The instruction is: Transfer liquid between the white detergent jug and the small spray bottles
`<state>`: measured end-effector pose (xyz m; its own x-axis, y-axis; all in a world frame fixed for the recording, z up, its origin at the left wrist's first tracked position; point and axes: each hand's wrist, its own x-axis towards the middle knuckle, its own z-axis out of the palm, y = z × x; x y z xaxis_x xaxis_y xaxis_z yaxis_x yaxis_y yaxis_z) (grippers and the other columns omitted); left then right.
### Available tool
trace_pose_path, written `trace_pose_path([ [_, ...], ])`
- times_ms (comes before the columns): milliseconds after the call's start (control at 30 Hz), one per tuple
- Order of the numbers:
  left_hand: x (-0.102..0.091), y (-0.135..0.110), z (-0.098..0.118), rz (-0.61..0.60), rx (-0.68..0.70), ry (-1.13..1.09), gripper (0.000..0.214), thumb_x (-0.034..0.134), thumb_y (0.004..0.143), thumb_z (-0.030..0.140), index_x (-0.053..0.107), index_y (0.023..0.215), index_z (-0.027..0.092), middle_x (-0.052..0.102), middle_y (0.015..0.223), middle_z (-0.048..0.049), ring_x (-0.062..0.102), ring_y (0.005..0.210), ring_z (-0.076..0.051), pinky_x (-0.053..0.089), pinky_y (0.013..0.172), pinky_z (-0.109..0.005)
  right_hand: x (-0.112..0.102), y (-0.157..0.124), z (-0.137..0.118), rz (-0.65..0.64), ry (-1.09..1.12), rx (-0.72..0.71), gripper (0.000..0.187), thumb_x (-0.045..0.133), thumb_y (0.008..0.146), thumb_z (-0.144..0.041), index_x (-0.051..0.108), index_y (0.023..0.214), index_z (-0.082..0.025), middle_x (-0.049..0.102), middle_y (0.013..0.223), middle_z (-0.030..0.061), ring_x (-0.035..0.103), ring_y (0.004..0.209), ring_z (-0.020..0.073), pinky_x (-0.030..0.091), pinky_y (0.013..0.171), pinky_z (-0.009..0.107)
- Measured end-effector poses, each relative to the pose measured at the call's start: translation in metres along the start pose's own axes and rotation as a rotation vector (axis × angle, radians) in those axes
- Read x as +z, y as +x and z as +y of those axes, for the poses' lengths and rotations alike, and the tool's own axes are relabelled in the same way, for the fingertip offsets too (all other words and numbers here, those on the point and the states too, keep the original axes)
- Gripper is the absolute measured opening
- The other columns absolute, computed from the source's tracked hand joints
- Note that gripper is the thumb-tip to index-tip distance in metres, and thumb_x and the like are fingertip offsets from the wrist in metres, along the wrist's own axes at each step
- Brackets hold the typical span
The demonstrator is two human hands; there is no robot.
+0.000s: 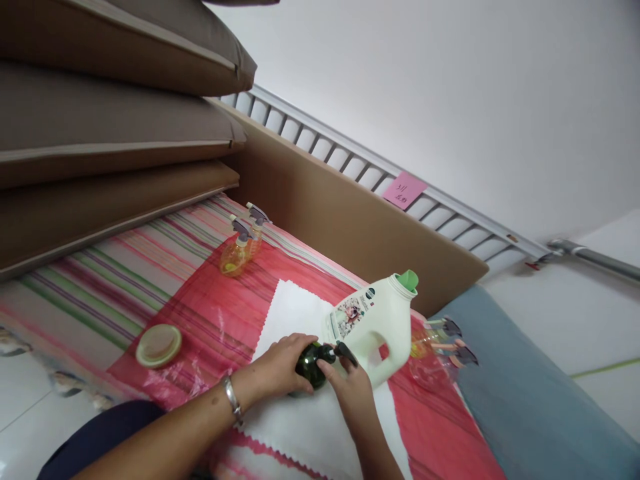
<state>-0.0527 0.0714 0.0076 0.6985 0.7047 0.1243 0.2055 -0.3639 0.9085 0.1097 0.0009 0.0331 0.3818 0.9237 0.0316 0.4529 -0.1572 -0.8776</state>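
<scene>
We hold the small dark green bottle (309,363) between both hands, low over the white cloth (295,307). Our left hand (280,370) is closed around its round body. Our right hand (353,390) pinches the black sprayer head (345,352) at the bottle's top, with thumb and fingers pressed on it. The bottle seems tilted toward the right hand. Just behind this grip, very near the right hand, stands the white jug (373,327) with its green cap (409,280) on. In our judgement the work is at the joint of head and bottle. So the left hand should grip the body firmly while only the right hand turns, and the bottle is better upright over the cloth, which would catch any drops. We should also mind the jug behind. Far beyond the grip to the left lie two yellow spray bottles (235,257), a round lid (159,345) lies left of the left wrist, and past the jug lie clear spray bottles (440,353).
</scene>
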Motion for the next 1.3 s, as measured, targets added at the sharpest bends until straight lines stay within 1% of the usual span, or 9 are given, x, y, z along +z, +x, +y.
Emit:
trace_pose_path([
  [133, 0.0, 0.0, 0.0, -0.001, 0.002, -0.002, 0.084, 0.079, 0.051, 0.028, 0.046, 0.128, 0.025, 0.051, 0.131, -0.0087, 0.047, 0.117, -0.03, 0.037, 0.099, -0.04, -0.001, -0.002, -0.006, -0.015, 0.012, -0.078, 0.053, 0.064, 0.068, -0.039, 0.055, 0.115, -0.017, 0.058, 0.124, 0.0123, 0.051, 0.116, 0.0294, 0.037, 0.101, 0.045],
  [267, -0.001, -0.001, 0.002, -0.013, 0.005, 0.01, 0.084, 0.08, 0.05, 0.028, 0.046, 0.127, 0.023, 0.052, 0.13, -0.0094, 0.048, 0.116, -0.03, 0.038, 0.099, -0.04, -0.001, -0.005, -0.011, 0.026, -0.067, -0.077, 0.041, 0.065, 0.067, -0.04, 0.061, 0.101, -0.017, 0.066, 0.108, 0.0119, 0.055, 0.108, 0.031, 0.038, 0.099, 0.049],
  [400, -0.002, -0.001, 0.004, -0.006, 0.001, 0.007, 0.084, 0.079, 0.051, 0.027, 0.046, 0.128, 0.023, 0.051, 0.13, -0.0095, 0.048, 0.116, -0.03, 0.038, 0.098, -0.041, -0.001, -0.007, -0.014, 0.0, -0.083, -0.128, 0.05, 0.062, 0.07, -0.039, 0.053, 0.116, -0.02, 0.058, 0.122, 0.0096, 0.05, 0.116, 0.0271, 0.037, 0.102, 0.044],
  [533, -0.003, -0.002, 0.006, -0.009, 0.024, 0.007, 0.082, 0.08, 0.05, 0.024, 0.048, 0.125, 0.025, 0.053, 0.129, -0.0081, 0.048, 0.117, -0.03, 0.038, 0.099, -0.04, -0.002, -0.006, -0.016, 0.024, -0.163, -0.113, 0.039, 0.064, 0.068, -0.04, 0.06, 0.1, -0.019, 0.066, 0.105, 0.01, 0.057, 0.104, 0.0297, 0.041, 0.097, 0.047],
  [667, -0.003, -0.002, 0.006, -0.012, 0.013, -0.002, 0.082, 0.08, 0.051, 0.025, 0.048, 0.126, 0.024, 0.052, 0.13, -0.0092, 0.047, 0.118, -0.029, 0.037, 0.1, -0.04, -0.002, -0.005, -0.015, -0.008, -0.158, -0.148, 0.048, 0.062, 0.069, -0.039, 0.055, 0.112, -0.02, 0.061, 0.119, 0.0091, 0.052, 0.113, 0.0276, 0.038, 0.1, 0.044],
  [800, -0.002, -0.002, 0.003, -0.005, 0.02, -0.002, 0.082, 0.08, 0.05, 0.025, 0.048, 0.125, 0.026, 0.053, 0.129, -0.0082, 0.047, 0.117, -0.028, 0.037, 0.099, -0.04, -0.002, -0.006, -0.014, 0.041, -0.243, -0.078, 0.037, 0.064, 0.066, -0.041, 0.06, 0.098, -0.021, 0.067, 0.102, 0.0085, 0.058, 0.101, 0.03, 0.042, 0.094, 0.046],
  [933, -0.001, -0.002, 0.002, 0.001, 0.01, -0.011, 0.083, 0.08, 0.05, 0.025, 0.048, 0.126, 0.027, 0.052, 0.13, -0.0078, 0.048, 0.117, -0.029, 0.037, 0.099, -0.04, -0.003, -0.007, -0.011, -0.007, -0.192, -0.135, 0.045, 0.06, 0.07, -0.038, 0.055, 0.112, -0.021, 0.061, 0.117, 0.0075, 0.054, 0.111, 0.027, 0.04, 0.098, 0.042],
  [1067, -0.003, -0.003, 0.006, -0.012, 0.022, -0.004, 0.082, 0.081, 0.05, 0.024, 0.049, 0.125, 0.026, 0.053, 0.129, -0.0085, 0.047, 0.117, -0.029, 0.037, 0.099, -0.041, -0.002, -0.008, -0.014, 0.021, -0.219, -0.12, 0.034, 0.063, 0.069, -0.037, 0.059, 0.098, -0.021, 0.067, 0.102, 0.0072, 0.058, 0.102, 0.0282, 0.041, 0.096, 0.045],
  [1300, -0.001, -0.001, 0.005, -0.01, 0.03, -0.008, 0.082, 0.08, 0.051, 0.024, 0.048, 0.126, 0.026, 0.053, 0.13, -0.0079, 0.048, 0.117, -0.03, 0.037, 0.099, -0.041, -0.004, -0.006, -0.011, 0.022, -0.172, -0.155, 0.039, 0.062, 0.07, -0.039, 0.061, 0.102, -0.019, 0.068, 0.105, 0.0093, 0.059, 0.103, 0.0282, 0.043, 0.094, 0.044],
])
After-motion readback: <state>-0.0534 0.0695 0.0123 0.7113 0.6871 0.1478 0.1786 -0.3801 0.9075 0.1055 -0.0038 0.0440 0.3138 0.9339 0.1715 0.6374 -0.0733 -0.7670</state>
